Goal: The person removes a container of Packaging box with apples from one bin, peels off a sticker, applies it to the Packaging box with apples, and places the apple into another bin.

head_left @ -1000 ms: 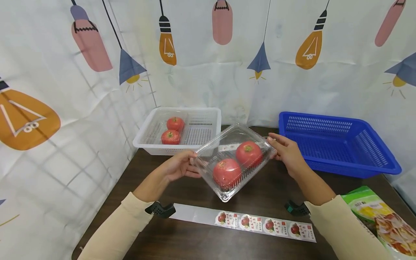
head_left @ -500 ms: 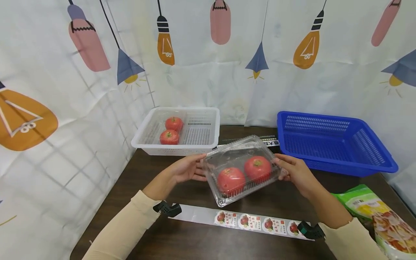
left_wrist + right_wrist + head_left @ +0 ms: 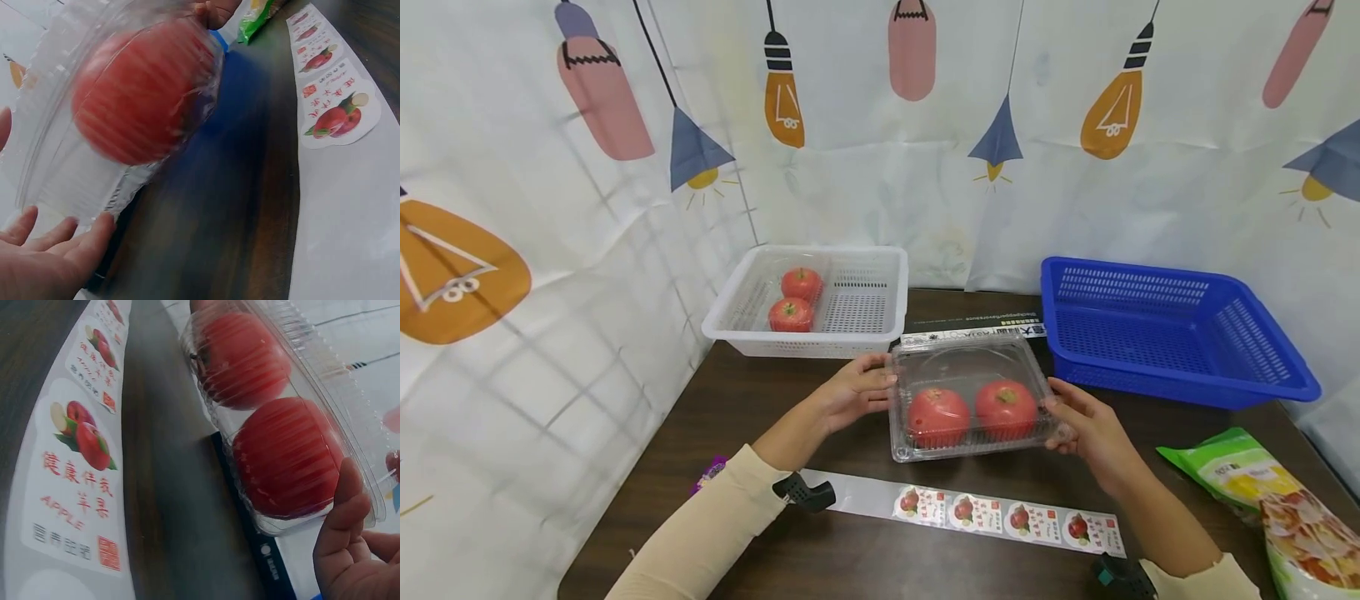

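Note:
Both hands hold a clear plastic clamshell box (image 3: 958, 367) over the middle of the table, tilted toward the head camera. Inside it, two red apples (image 3: 938, 417) sit side by side in the lower half. My left hand (image 3: 853, 392) grips the box's left side; in the left wrist view its fingertips (image 3: 100, 228) lie along the lower edge. At the opposite end, my right hand (image 3: 1090, 433) pinches the right side, with a curled finger (image 3: 350, 487) against the plastic in the right wrist view. Below the box lies a backing strip with apple labels (image 3: 973, 511), its left part bare.
At the back left stands a white basket (image 3: 812, 343) with another clear box of two apples (image 3: 792, 314). A blue basket (image 3: 1165, 379) is at the back right. A green snack bag (image 3: 1285, 508), a dark lettered package (image 3: 973, 327) and a purple wrapper (image 3: 707, 472) lie around.
The box has come down and toward me, turning from a diagonal slant to nearly level across the view. Both hands have moved with it, keeping hold of its sides.

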A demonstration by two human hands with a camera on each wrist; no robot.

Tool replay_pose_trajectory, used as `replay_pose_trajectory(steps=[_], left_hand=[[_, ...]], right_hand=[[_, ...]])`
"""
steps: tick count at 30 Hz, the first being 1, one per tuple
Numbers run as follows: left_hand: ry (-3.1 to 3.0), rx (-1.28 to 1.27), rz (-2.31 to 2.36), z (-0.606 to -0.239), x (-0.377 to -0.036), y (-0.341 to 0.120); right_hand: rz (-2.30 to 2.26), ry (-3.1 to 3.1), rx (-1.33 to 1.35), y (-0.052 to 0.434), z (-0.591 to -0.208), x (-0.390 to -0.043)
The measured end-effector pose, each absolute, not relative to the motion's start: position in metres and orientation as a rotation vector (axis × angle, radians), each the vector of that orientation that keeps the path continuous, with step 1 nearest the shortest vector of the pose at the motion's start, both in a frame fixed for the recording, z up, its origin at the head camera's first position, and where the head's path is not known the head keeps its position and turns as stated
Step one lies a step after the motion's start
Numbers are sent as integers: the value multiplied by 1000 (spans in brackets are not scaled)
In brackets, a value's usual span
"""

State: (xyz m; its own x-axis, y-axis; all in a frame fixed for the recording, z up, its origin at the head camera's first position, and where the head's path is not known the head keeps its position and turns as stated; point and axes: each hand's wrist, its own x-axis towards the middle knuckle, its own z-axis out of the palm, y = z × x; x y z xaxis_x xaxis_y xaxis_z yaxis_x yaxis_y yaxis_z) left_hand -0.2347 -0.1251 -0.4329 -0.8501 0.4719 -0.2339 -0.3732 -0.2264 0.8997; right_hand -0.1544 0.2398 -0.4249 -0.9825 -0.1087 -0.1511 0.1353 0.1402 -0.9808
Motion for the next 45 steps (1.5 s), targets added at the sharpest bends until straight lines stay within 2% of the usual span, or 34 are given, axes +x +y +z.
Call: replay_pose_trajectory(steps=[21, 45], left_hand=[[1503, 101, 2213, -460, -251, -100], [1465, 73, 2234, -468, -259, -95]], right_hand=[[-2126, 2206, -49, 236, -456, -145], [-2141, 2220, -31, 236, -475, -153]])
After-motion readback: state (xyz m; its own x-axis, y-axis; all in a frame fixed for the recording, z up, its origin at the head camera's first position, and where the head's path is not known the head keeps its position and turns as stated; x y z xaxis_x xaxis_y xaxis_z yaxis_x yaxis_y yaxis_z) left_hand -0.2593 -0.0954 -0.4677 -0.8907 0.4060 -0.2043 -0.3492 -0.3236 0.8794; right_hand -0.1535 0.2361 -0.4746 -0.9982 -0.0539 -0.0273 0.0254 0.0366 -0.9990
